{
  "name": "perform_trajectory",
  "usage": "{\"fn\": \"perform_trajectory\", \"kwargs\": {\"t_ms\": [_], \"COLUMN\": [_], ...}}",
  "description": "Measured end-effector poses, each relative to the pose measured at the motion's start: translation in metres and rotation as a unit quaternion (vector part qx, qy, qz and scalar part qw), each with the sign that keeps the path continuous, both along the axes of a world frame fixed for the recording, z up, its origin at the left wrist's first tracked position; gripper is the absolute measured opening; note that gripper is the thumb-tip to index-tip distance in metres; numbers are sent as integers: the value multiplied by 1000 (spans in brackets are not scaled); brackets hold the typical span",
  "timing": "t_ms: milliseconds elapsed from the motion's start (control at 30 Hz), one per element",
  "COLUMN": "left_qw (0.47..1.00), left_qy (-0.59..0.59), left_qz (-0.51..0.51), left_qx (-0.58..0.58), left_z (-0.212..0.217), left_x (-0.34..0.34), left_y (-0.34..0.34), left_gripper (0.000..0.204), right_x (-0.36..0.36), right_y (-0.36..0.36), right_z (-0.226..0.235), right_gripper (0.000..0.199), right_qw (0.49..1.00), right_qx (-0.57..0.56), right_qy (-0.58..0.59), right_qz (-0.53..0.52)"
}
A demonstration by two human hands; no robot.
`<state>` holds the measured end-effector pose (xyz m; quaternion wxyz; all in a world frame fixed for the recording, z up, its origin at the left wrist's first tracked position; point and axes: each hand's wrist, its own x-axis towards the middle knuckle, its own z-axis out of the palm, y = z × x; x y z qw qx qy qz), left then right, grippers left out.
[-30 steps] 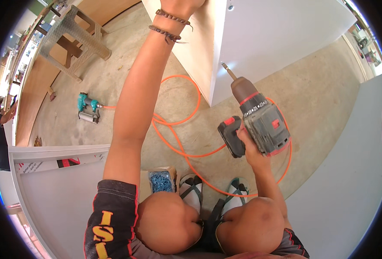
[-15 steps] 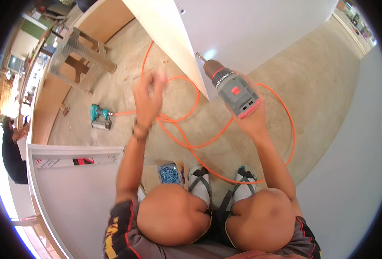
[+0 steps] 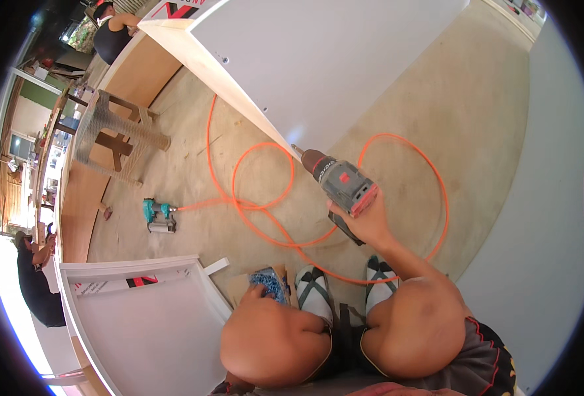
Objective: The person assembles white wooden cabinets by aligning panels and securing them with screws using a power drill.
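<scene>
In my right hand [image 3: 373,221] is a dark cordless drill [image 3: 344,181] with red accents, my fingers wrapped round its grip. The bit points at the near bottom corner of a large grey-white panel [image 3: 318,66] with pale wooden edging, and a lamp spot glows beside the tip. Whether the bit touches the panel I cannot tell. My left hand [image 3: 259,292] is down in an open cardboard box of bluish screws [image 3: 277,282], beside my left foot. My left knee hides most of that hand, and its fingertips are among the screws.
An orange air hose [image 3: 445,211] loops over the concrete floor to a teal nail gun [image 3: 158,214]. At left are a plastic-wrapped stool [image 3: 110,142] and a white-framed panel [image 3: 140,323]. Two other people work at the far left. A grey panel [image 3: 549,218] stands at right.
My left hand has come down from beside the panel into the screw box. The view has shifted, and the drill now points at the panel's lower corner, with more of the panel showing.
</scene>
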<state>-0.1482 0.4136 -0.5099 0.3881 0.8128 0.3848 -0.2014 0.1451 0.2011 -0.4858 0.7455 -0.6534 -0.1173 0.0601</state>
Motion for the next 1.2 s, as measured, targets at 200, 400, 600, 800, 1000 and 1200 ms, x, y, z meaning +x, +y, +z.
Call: {"fn": "perform_trajectory", "kwargs": {"t_ms": [200, 400, 600, 800, 1000, 1200], "left_qw": [996, 973, 875, 817, 788, 793], "left_qy": [-38, -143, -383, -387, -324, -293], "left_qz": [58, 180, 211, 194, 223, 212], "left_qx": [58, -28, -206, -380, -474, -490], "left_z": [-7, 3, 24, -20, -20, -19], "left_x": [7, 34, 157, 281, 309, 317], "left_y": [-11, 18, 25, 15, -13, -22], "left_gripper": [15, 11, 26, 32, 21, 21], "right_x": [-10, -21, -31, -36, -34, -33], "right_y": [-8, -13, 7, 13, 18, 22], "right_z": [-24, -40, -31, -36, -45, -46], "right_gripper": [60, 42, 38, 34, 30, 26], "right_qw": [987, 976, 957, 932, 921, 927], "right_qx": [23, 53, 88, 159, 201, 194], "right_qy": [159, 212, 270, 320, 333, 320], "right_qz": [32, 10, 63, 57, 26, 5]}}
